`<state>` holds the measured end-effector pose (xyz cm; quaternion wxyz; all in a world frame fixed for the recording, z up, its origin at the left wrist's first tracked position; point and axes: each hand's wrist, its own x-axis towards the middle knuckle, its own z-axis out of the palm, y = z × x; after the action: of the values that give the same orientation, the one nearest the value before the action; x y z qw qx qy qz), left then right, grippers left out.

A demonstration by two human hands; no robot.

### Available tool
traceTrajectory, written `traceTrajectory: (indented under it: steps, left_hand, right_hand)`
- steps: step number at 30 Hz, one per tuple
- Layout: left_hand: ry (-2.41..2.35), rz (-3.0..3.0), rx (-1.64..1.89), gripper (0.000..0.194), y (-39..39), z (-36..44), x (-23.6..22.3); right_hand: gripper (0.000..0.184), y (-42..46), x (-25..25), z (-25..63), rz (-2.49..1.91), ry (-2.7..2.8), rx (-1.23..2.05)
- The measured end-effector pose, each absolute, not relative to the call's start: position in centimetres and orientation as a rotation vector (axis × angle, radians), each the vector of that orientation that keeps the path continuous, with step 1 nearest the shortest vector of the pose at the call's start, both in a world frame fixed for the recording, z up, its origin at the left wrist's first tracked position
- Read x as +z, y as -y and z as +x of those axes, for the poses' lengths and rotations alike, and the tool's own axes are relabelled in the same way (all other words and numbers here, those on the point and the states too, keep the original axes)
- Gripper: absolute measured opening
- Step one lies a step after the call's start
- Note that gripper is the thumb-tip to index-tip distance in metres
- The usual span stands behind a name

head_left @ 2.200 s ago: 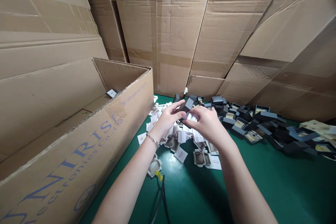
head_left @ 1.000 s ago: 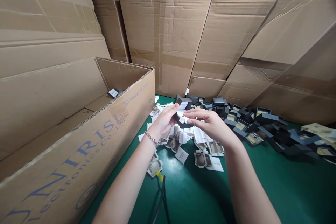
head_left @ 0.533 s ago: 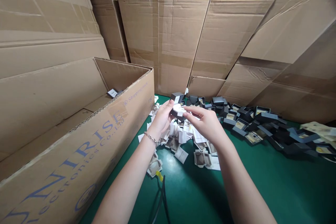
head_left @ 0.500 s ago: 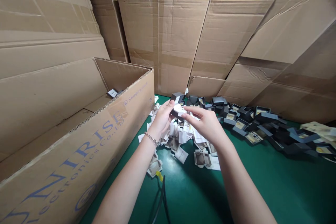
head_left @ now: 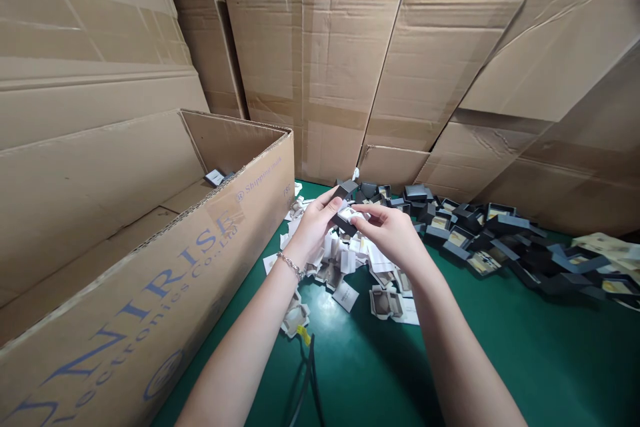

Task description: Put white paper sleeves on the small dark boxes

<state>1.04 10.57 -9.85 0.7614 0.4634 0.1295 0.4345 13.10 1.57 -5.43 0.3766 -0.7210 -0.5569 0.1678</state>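
Both my hands meet over the green table [head_left: 380, 373], holding a small dark grey hinged box [head_left: 345, 191] with a white insert. My left hand [head_left: 314, 225], a bracelet on its wrist, grips the box from the left with its lid half up. Fingers of my right hand [head_left: 389, 232] pinch the white insert at the box's right side. Under my hands lies a heap of white card inserts [head_left: 350, 267]. A pile of dark small boxes [head_left: 480, 233], several lying open, spreads to the right.
A long open cardboard carton [head_left: 150, 267] printed with blue letters stands at the left, one small box [head_left: 214, 177] inside. Big cardboard boxes [head_left: 315, 67] wall in the back and right. A black cable [head_left: 305, 380] lies near the front edge.
The box's lid has come down from wide open to half shut. Both hands have stayed in nearly the same spot, fingers shifting on the box and insert.
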Motion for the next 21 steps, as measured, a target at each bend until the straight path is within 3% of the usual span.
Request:
traceTrajectory:
  steps: [11,21]
  left_hand:
    - [-0.278,0.979,0.957,0.043,-10.7,1.1,-10.1]
    - [-0.239,0.955,1.112,0.026,-10.8,0.9,-9.8]
  right_hand:
    - [0.036,-2.0,-5.8,12.7,-1.814,1.467,0.312]
    - [0.039,-2.2,-6.7,10.9,-1.615,1.396,0.219]
